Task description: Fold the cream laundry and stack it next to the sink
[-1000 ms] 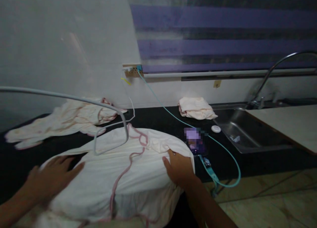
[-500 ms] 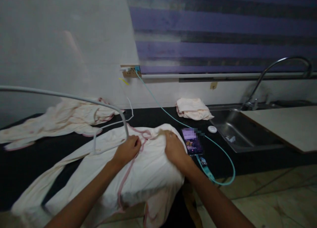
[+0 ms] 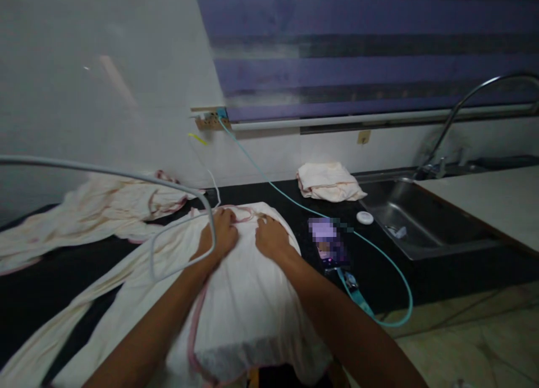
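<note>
A white long-sleeved pajama top (image 3: 248,287) with pink piping lies spread over the dark counter, its lower part hanging over the front edge. My left hand (image 3: 221,233) is at the collar, fingers curled down onto the cloth. Close beside it, my right hand (image 3: 273,236) has its bent fingers on the fabric at the other side of the collar. Both fingertips are partly hidden against the cloth. A grey-white cord (image 3: 213,231) loops in front of my left hand and wrist.
Another light garment with pink trim (image 3: 113,205) lies crumpled at the left. A folded pale cloth (image 3: 330,181) sits near the wall. Right of the top are a phone (image 3: 328,245) with a teal cable (image 3: 404,281), a round white lid-like disc (image 3: 364,218) and a steel sink (image 3: 421,219).
My right hand has moved left, from the shoulder cloth to the collar. My left hand has shifted slightly farther up the collar. The shirt's right side now lies flatter.
</note>
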Demonstrator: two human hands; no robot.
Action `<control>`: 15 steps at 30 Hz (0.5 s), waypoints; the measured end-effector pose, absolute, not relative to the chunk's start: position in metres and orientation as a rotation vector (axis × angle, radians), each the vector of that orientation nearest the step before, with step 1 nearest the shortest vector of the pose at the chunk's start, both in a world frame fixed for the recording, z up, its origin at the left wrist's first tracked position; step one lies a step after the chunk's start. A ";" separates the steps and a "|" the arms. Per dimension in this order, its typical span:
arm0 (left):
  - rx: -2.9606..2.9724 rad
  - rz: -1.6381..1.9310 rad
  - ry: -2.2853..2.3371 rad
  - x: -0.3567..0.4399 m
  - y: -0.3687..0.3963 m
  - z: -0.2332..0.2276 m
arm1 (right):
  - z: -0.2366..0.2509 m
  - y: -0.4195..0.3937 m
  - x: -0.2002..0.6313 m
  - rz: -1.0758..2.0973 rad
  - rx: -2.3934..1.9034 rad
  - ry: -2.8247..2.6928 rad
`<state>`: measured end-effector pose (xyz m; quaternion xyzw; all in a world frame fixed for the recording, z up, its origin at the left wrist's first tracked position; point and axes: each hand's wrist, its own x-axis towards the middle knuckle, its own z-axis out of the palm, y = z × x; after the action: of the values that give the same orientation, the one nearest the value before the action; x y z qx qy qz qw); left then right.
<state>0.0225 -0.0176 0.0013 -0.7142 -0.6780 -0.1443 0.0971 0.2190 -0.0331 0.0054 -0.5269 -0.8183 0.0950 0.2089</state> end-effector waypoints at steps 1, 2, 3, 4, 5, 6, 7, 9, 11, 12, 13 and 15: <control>-2.173 -0.430 -1.951 0.033 -0.013 -0.003 | 0.005 -0.032 0.221 0.261 -1.461 -2.275; -2.219 -0.428 -1.900 0.041 -0.009 -0.007 | 0.005 -0.031 0.223 0.260 -1.459 -2.270; -2.255 -0.422 -1.860 0.047 -0.004 -0.011 | 0.005 -0.030 0.225 0.262 -1.457 -2.260; -2.279 -0.419 -1.828 0.049 0.001 -0.016 | 0.005 -0.029 0.226 0.268 -1.454 -2.246; -2.291 -0.420 -1.803 0.049 0.007 -0.020 | 0.005 -0.028 0.226 0.276 -1.454 -2.227; -2.286 -0.425 -1.790 0.047 0.012 -0.023 | 0.004 -0.027 0.225 0.283 -1.459 -2.204; -2.267 -0.438 -1.793 0.043 0.018 -0.025 | 0.004 -0.027 0.224 0.289 -1.468 -2.179; -2.244 -0.402 -1.793 0.034 0.029 -0.027 | 0.003 -0.027 0.221 0.289 -1.491 -2.134; -2.274 -0.254 -1.784 0.028 0.039 -0.026 | 0.005 -0.029 0.218 0.270 -1.481 -2.089; -2.298 -0.168 -1.783 0.028 0.044 -0.024 | 0.006 -0.030 0.217 0.255 -1.466 -2.056; -2.315 -0.097 -1.787 0.030 0.048 -0.021 | 0.007 -0.031 0.216 0.238 -1.448 -2.020; -2.279 -0.083 -1.845 0.042 0.054 -0.015 | 0.010 -0.032 0.215 0.199 -1.404 -1.950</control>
<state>0.0418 0.0539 -0.0152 -0.7727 -0.6256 -0.0280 0.1041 0.2154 -0.0323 0.0097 -0.5439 -0.7553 0.0771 0.3573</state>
